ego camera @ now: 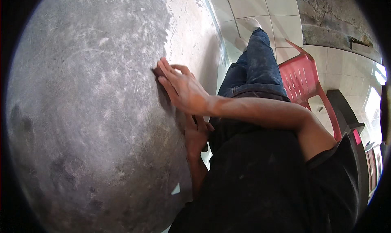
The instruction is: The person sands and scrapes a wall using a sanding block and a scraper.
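My right hand (184,89) reaches across from the right and presses a small dark brown pad (158,71), perhaps sandpaper or a sanding block, flat against a scuffed grey wall (100,95). The pad lies close to the jagged border between the grey and a whitish coated part (189,28) of the wall. Just below my right wrist, my left hand (196,138) is at the wall, its fingertips partly covered by my right hand. Whether my left hand holds anything cannot be made out.
A red plastic chair (301,75) stands on the tiled floor (250,2) to the right of my legs, with a dark piece of furniture (345,107) beyond it. A rough, stained concrete strip (330,13) runs at the upper right. My feet are near the wall's lower edge.
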Motion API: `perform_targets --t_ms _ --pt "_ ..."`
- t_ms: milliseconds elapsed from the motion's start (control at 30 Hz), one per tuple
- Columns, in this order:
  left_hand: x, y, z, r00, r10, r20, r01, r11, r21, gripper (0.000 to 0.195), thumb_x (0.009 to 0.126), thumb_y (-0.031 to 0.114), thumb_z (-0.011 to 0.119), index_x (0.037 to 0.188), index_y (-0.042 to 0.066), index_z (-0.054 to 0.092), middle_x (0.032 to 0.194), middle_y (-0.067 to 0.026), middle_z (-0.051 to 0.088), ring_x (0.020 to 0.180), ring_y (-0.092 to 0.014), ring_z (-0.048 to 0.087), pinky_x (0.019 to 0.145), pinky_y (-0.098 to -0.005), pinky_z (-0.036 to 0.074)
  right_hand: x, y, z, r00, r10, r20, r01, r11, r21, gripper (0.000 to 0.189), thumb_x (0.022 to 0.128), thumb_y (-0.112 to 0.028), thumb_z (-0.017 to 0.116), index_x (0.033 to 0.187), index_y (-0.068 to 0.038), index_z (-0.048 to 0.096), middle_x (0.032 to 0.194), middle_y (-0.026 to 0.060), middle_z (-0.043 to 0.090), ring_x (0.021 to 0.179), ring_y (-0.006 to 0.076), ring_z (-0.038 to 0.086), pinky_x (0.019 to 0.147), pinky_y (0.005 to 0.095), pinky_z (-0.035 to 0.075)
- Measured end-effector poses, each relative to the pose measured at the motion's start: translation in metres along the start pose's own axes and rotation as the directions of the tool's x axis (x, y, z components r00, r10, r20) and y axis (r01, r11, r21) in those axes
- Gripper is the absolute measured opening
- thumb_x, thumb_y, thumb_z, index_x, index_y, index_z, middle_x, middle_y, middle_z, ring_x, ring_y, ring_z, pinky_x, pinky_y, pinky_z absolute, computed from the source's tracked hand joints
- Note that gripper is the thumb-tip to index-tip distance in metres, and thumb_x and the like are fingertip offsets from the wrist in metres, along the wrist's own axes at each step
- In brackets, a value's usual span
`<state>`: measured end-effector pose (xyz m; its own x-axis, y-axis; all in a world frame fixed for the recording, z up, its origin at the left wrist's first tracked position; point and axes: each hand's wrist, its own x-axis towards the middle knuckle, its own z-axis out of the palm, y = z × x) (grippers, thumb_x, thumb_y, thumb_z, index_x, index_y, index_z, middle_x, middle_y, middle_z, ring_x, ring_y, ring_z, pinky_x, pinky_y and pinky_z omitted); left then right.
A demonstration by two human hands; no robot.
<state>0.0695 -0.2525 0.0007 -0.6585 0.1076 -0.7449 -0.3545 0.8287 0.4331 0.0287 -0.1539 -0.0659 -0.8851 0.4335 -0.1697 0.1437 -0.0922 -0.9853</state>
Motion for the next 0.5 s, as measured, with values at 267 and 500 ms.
perform_targets --t_ms 267,500 --pt "0.002 0.000 -0.004 0.996 -0.015 0.083 0.000 0.984 0.181 0.030 0.102 0.022 0.042 0.122 0.000 0.044 0.076 -0.0144 0.064 0.059 -0.021 0.063 0.058 -0.0355 0.048 -0.002 0.002 -0.004 0.998 0.054 0.032 -0.055 0.998 0.016 0.051 0.102 -0.028 0.040 0.145 -0.001 0.035 0.149 0.0192 0.039 0.130 0.0401 0.041 0.105 0.0540 0.034" --pt "0.001 0.004 -0.002 0.993 -0.110 0.036 0.105 0.988 0.112 0.035 0.104 0.028 0.040 0.128 0.003 0.038 0.087 -0.0163 0.064 0.055 -0.020 0.061 0.059 -0.0350 0.048 -0.005 0.000 -0.010 0.995 0.043 0.092 -0.044 0.999 0.013 0.051 0.103 -0.029 0.037 0.145 0.000 0.034 0.151 0.0187 0.036 0.133 0.0401 0.037 0.104 0.0562 0.034"
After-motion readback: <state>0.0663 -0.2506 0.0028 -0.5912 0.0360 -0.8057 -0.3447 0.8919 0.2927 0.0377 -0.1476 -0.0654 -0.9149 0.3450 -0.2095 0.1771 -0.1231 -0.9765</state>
